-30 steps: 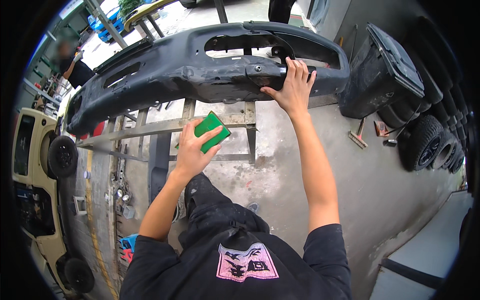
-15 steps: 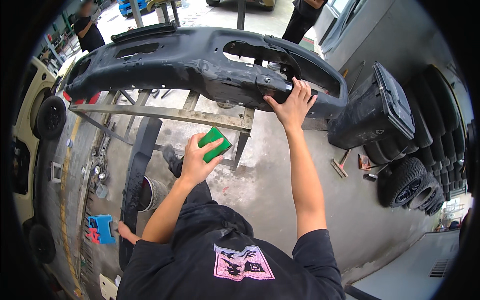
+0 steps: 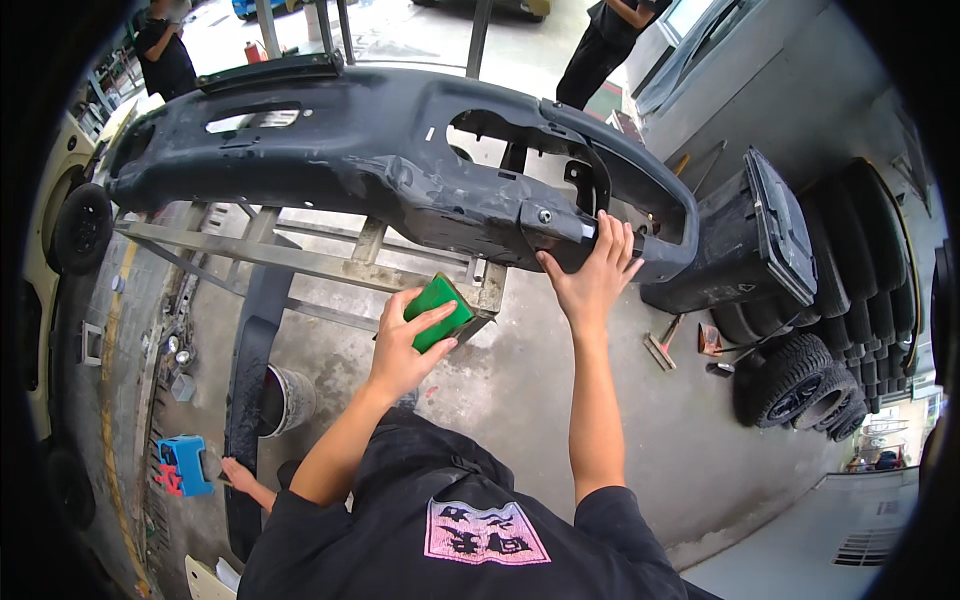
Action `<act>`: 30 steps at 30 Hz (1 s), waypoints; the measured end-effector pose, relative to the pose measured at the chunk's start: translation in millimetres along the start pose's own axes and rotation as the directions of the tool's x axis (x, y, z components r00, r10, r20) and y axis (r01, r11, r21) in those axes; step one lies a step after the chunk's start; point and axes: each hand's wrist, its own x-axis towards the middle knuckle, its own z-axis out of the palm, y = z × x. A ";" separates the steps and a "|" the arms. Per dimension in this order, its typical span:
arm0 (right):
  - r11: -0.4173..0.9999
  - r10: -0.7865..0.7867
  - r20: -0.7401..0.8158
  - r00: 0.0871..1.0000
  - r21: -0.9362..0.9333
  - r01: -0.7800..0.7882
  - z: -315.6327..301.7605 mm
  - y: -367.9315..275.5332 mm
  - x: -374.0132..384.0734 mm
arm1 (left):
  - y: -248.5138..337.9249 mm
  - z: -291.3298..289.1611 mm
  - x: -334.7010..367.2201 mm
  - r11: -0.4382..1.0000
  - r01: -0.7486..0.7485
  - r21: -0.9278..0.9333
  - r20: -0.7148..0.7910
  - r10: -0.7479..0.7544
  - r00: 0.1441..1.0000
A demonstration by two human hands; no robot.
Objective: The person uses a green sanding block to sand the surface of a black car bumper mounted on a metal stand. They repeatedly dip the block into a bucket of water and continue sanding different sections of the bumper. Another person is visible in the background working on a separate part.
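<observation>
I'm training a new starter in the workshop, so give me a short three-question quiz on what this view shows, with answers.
1. Multiple choice: what colour is the block in the person's left hand? A) red, B) green, C) white.
2. True or false: the person's right hand is also gripping that block.
3. Fill in the blank: on the floor beyond the right-hand end of the black bumper stands a dark, lidded ____.

Key:
1. B, green.
2. False; that hand is at the bumper, fingers spread.
3. Bin.
</observation>
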 end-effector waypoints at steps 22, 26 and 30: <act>0.732 -0.658 0.036 0.752 0.268 0.627 -14.8 63.5 71.4 | 109.0 209.9 30.3 0.972 0.088 -0.219 -0.586 -0.203 0.785; 0.693 -0.717 0.218 0.662 0.321 0.646 -22.2 89.7 98.1 | 120.9 242.3 64.0 0.971 0.112 -0.210 -0.702 -0.229 0.675; 0.708 -0.698 0.327 0.637 0.444 0.549 -29.2 100.5 103.9 | 119.4 273.5 83.4 0.968 0.152 -0.201 -0.790 -0.252 0.559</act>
